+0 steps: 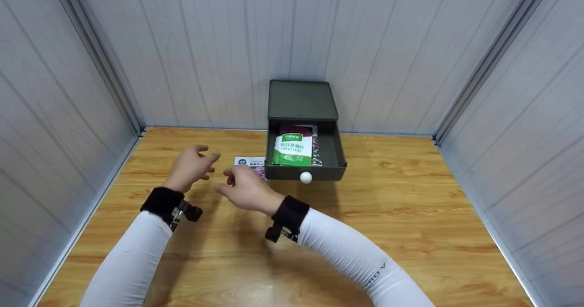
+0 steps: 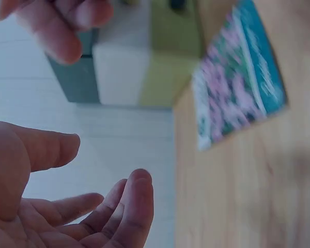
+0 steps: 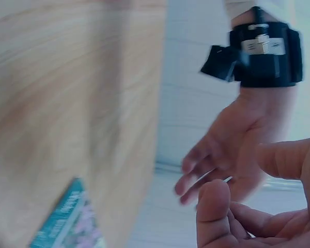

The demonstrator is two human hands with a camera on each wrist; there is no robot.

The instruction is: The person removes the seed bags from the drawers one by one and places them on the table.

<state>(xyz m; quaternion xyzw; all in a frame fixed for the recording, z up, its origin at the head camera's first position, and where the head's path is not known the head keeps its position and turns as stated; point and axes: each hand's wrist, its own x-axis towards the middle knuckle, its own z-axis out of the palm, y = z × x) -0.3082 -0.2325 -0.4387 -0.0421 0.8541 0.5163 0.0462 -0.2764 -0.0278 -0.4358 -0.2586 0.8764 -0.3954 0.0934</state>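
My left hand (image 1: 190,166) hangs over the left side of the table, its fingers loosely bent with nothing between them. Nearer the middle, my right hand (image 1: 246,187) is also without anything in its grasp, thumb and fingertips apart. Beyond the right hand lies a flat seed packet (image 1: 250,161) with pink-purple flowers, partly covered by that hand in the head view. The left wrist view shows the packet (image 2: 230,85) on the wood with a teal band along one end. Only a corner of this packet (image 3: 67,222) shows in the right wrist view.
A dark grey-green drawer box (image 1: 303,99) stands against the back wall. Its drawer (image 1: 335,154) is pulled out, with a round white knob (image 1: 306,177) in front. Inside lie a green-and-white impatiens seed packet (image 1: 293,149) and other packets beneath it. Pale panelled walls enclose the wooden table.
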